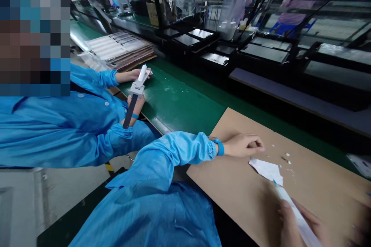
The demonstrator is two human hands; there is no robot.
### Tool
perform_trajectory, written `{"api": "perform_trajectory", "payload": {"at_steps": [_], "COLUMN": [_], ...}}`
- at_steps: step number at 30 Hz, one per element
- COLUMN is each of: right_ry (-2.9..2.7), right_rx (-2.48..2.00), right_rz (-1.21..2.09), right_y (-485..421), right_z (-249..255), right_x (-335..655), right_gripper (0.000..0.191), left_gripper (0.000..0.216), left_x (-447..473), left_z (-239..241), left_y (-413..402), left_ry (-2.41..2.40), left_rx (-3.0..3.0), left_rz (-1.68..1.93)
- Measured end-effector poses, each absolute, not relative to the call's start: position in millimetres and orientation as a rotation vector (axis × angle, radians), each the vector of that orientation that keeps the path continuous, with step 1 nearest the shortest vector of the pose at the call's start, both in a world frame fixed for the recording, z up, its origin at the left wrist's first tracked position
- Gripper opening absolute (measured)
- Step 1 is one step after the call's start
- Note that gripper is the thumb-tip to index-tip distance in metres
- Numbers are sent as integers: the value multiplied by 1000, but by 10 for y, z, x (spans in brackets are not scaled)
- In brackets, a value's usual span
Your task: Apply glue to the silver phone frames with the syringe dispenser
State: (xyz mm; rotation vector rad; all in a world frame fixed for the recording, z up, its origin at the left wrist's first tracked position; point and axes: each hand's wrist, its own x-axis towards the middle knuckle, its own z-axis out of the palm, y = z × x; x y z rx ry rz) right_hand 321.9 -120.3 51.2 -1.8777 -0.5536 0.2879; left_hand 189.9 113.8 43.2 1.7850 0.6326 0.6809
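Note:
My left hand [243,145] rests on a brown cardboard sheet [232,185], fingers curled loosely, its fingertips at the edge of a white paper scrap [268,170]. My right hand [301,224] at the bottom right grips a white tube-shaped applicator [292,208] whose blue tip touches the paper scrap. Small white flecks [286,158] lie on the cardboard beyond the paper. I wear blue sleeves and a blue wrist strap [220,147].
A co-worker in blue at the left holds a grey-and-white dispensing gun [136,90] over the green belt [179,102]. Stacked trays [121,48] lie behind it. Dark fixtures [203,42] and a low shelf line the far side.

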Motion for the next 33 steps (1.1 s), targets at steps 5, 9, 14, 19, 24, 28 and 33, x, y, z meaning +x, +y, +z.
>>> {"api": "perform_trajectory", "payload": {"at_steps": [5, 9, 14, 19, 24, 28, 33], "right_ry": [-561, -530, -537, -536, -557, -555, -570], "right_rx": [-1884, -1871, -1902, -1906, -1905, -1910, -1939], "right_rz": [339, 339, 311, 308, 285, 303, 324], "right_y": [-1194, -1179, -1195, -1208, -1222, -1235, -1236], "right_z": [569, 571, 580, 569, 515, 503, 594], "right_x": [3203, 3207, 3181, 3173, 3197, 3214, 3169], "right_gripper": [54, 56, 55, 56, 55, 54, 50], "left_gripper": [12, 12, 12, 9, 9, 10, 12], "left_x": [1904, 1905, 1906, 1895, 1894, 1894, 1890], "left_z": [407, 404, 410, 433, 441, 462, 458], "left_y": [1145, 1136, 1125, 1117, 1109, 1106, 1103], "left_ry": [607, 604, 608, 608, 604, 634, 639], "left_rx": [1804, 1814, 1829, 1835, 1842, 1842, 1829], "left_rz": [691, 696, 688, 680, 694, 656, 640]}}
